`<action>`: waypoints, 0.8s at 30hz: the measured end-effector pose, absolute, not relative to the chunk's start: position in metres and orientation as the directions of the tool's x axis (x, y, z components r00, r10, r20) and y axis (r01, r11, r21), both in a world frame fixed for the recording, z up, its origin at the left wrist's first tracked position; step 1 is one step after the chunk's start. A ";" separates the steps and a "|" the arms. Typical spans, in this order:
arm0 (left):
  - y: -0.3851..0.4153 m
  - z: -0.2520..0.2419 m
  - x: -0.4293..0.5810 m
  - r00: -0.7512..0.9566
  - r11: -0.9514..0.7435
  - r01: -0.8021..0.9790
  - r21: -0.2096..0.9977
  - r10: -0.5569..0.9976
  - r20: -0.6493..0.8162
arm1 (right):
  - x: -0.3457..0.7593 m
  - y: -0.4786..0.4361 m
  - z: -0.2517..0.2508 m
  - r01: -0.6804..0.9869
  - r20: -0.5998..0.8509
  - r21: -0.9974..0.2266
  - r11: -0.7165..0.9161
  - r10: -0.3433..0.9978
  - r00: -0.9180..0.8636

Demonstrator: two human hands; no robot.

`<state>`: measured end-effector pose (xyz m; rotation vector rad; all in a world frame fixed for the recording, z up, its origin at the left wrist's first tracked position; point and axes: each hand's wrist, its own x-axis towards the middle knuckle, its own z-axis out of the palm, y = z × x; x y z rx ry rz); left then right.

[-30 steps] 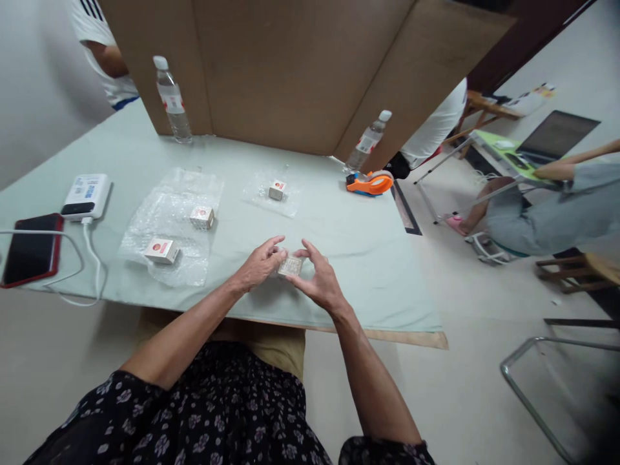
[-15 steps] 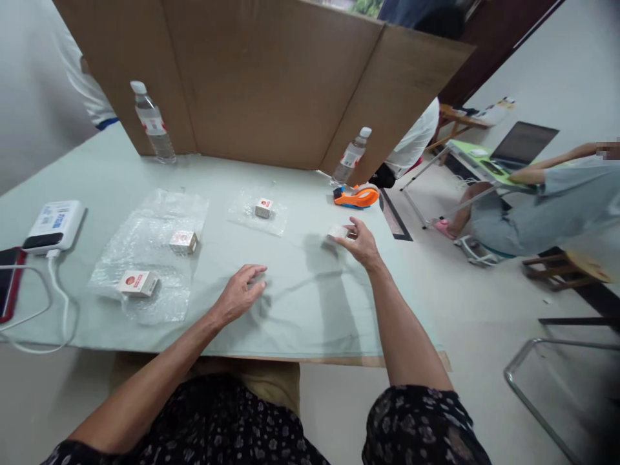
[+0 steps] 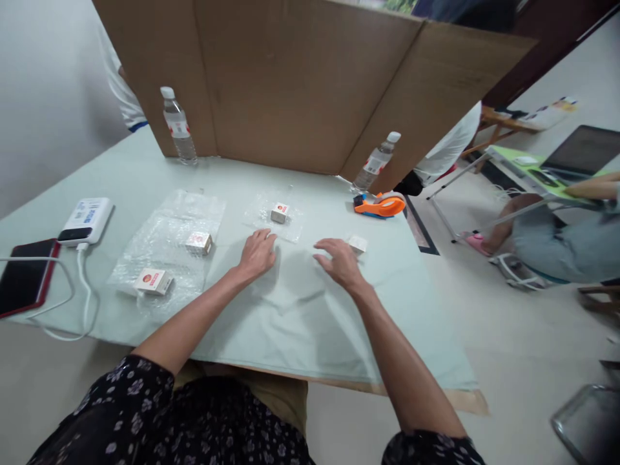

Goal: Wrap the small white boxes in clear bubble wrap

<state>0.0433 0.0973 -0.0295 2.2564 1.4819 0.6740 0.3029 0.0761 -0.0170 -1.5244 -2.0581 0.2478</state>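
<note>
My left hand (image 3: 258, 252) lies flat and open on the pale green table (image 3: 300, 310), its fingertips close to a clear plastic sheet (image 3: 264, 215) that bears a small white box (image 3: 279, 212). My right hand (image 3: 339, 260) hovers open, palm down, holding nothing. Just beyond its fingers a small wrapped box (image 3: 358, 243) rests on the table. Further left, two more small boxes, one near (image 3: 154, 281) and one farther (image 3: 199, 243), lie on a sheet of bubble wrap (image 3: 165, 248).
An orange tape dispenser (image 3: 380, 205) sits at the far right. Two water bottles (image 3: 178, 126) (image 3: 375, 161) stand before a tall cardboard screen (image 3: 300, 77). A power bank (image 3: 86, 221) and a phone (image 3: 24, 278) lie at the left edge. Other people sit behind the screen and at the right.
Both hands first held the small wrapped box together. My right hand carried it out to the right, set it down and drew back open. My left hand moved forward toward the plastic sheet.
</note>
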 end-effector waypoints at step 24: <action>-0.043 -0.035 0.006 0.549 -0.692 0.682 0.234 0.697 0.462 | 0.228 -0.046 -0.012 0.747 0.347 -0.354 0.563 0.821 -0.454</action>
